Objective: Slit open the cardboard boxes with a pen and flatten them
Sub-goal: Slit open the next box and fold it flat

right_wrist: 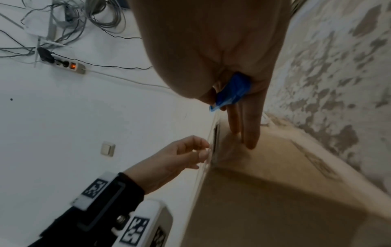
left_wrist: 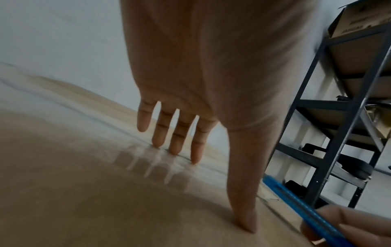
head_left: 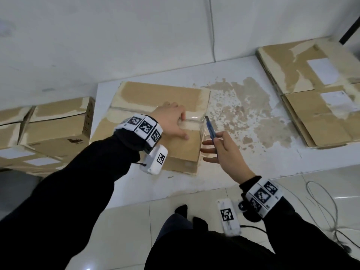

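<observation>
A taped cardboard box (head_left: pixel 171 94) lies on the white table (head_left: pixel 224 172). My left hand (head_left: pixel 171 121) rests on its top, straight fingers (left_wrist: pixel 175 142) pressing along the shiny tape seam (head_left: pixel 192 121). My right hand (head_left: pixel 226 152) grips a blue pen (head_left: pixel 211 129). The pen's tip sits at the box's right edge, where the tape wraps over. In the left wrist view the pen (left_wrist: pixel 296 200) crosses the lower right beside the thumb. In the right wrist view the pen (right_wrist: pixel 232 90) shows between thumb and fingers, above the box (right_wrist: pixel 275 192), with my left hand (right_wrist: pixel 180 157) at the box's edge.
Flattened cardboard (head_left: pixel 311 98) is stacked at the table's far right. Several unopened boxes (head_left: pixel 54 129) stand to the left. A brown stain (head_left: pixel 249 106) covers the table beside the box. Cables (head_left: pixel 321 201) lie on the floor. A metal shelf (left_wrist: pixel 338 117) stands to the right.
</observation>
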Motion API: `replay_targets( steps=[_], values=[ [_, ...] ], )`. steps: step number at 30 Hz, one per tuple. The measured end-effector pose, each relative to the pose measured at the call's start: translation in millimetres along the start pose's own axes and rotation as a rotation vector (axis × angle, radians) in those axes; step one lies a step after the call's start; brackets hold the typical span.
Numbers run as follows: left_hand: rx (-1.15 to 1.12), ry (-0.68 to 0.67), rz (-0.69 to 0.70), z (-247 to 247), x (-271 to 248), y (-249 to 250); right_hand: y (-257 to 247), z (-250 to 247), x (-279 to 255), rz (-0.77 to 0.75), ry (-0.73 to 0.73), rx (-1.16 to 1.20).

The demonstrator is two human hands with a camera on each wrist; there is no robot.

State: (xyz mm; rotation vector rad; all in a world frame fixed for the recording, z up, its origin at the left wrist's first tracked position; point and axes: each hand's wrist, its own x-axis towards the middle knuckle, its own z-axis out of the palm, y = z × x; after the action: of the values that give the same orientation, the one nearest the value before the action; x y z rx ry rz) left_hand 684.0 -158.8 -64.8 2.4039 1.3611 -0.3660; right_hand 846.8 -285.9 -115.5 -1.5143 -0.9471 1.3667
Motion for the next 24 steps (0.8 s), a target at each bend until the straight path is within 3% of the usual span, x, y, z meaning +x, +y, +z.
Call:
replay_targets(
  steps=[3, 7, 11, 14, 18, 22, 24],
  values=[
    [-0.039, -0.013, -0.010, 0, 2, -2, -4, -13, 8, -0.010, -0.017, -0.151],
    [-0.027, -0.078, -0.016, -5, 5, 0, -12, -33, 20, -0.178, -0.045, -0.577],
    [-0.011, -0.144, -0.042, -9, 9, 3, -22, -44, 27, -0.268, -0.074, -0.772],
    [-0.047, -0.136, -0.063, -11, 10, 5, -28, -48, 31, -0.244, -0.121, -0.784],
    [-0.171, -0.111, -0.064, -6, 7, -2, -35, -58, 37, -0.078, -0.253, -0.571],
    [-0.235, -0.093, -0.068, -3, 5, -4, -46, -61, 42, -0.016, -0.313, -0.507],
    [-0.253, -0.092, -0.058, -7, 4, -3, -54, -64, 41, 0.060, -0.468, -0.527]
  ],
)
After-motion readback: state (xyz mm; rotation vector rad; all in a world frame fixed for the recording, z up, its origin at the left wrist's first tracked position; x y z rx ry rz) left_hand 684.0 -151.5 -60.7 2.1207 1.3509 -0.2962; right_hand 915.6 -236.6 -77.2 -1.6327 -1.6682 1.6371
